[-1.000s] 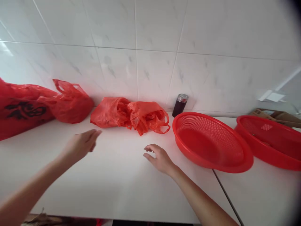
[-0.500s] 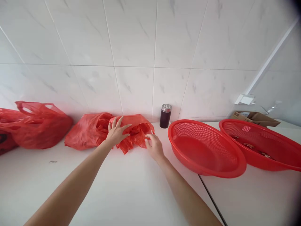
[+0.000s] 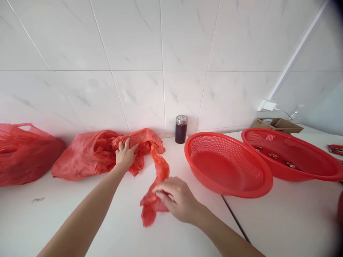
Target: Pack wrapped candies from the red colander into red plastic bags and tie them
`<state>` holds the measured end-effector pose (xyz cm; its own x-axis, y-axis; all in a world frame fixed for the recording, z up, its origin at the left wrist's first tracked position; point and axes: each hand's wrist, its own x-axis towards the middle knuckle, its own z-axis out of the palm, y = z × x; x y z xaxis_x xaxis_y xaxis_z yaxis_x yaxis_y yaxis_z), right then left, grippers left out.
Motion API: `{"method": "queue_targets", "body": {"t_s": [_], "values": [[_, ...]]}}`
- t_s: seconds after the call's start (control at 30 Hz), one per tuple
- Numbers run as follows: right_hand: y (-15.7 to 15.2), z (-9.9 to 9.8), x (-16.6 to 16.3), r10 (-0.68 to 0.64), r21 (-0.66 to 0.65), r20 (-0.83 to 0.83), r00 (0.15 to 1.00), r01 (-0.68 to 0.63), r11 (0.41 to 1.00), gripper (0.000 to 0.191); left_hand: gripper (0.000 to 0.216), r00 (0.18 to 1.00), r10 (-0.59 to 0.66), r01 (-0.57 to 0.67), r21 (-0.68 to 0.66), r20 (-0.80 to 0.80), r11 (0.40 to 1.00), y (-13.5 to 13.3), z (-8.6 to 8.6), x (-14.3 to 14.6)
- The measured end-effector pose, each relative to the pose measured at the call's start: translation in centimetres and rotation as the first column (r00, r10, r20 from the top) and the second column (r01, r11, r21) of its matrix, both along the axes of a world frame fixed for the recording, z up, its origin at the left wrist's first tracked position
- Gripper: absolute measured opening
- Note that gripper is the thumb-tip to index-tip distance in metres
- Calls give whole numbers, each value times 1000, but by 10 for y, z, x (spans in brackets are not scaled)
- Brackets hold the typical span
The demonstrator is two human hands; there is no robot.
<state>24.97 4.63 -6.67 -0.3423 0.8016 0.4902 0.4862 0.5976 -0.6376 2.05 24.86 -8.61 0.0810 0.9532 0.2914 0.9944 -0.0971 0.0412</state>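
Observation:
A crumpled red plastic bag point(image 3: 150, 144) lies on the white counter point(image 3: 120, 228) against the tiled wall. My left hand point(image 3: 125, 156) presses down on the bag's bunched body. My right hand point(image 3: 177, 200) pinches one of its handles, stretched out toward me into a long strip point(image 3: 160, 167). A second red bag point(image 3: 83, 157) lies touching it on the left.
A third red bag point(image 3: 24, 153) sits at far left. A dark jar with a metal lid point(image 3: 181, 129) stands by the wall. Two red mesh baskets point(image 3: 227, 164) point(image 3: 292, 155) lie to the right, a cardboard box point(image 3: 278, 125) behind them. A seam point(image 3: 233, 217) crosses the counter.
My left hand has stayed pressed on the bag. My right hand took hold of a handle and pulled it toward me, stretching the plastic. The camera view shifted to the right.

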Motion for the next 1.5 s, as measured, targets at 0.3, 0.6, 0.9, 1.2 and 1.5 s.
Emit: {"method": "queue_targets", "body": {"t_s": [0.3,0.6,0.9,1.2,1.5], "values": [[-62,-8,38,-133,-241,-299,945,60,969,20,67,801,-341,440,-96,492,893,-126,42,53],[-69,35,185,-699,177,-122,704,709,683,31,51,678,4,311,-292,735,905,-217,-14,59],[-30,14,379,-647,69,753,119,964,258,41,60,374,201,533,-387,905,752,-205,18,105],[-26,65,369,-717,264,689,105,885,384,34,98,234,180,845,-292,955,449,-187,2,186],[-71,121,239,-702,430,580,413,577,694,14,46,350,-55,864,-300,935,406,-191,-12,243]]}}
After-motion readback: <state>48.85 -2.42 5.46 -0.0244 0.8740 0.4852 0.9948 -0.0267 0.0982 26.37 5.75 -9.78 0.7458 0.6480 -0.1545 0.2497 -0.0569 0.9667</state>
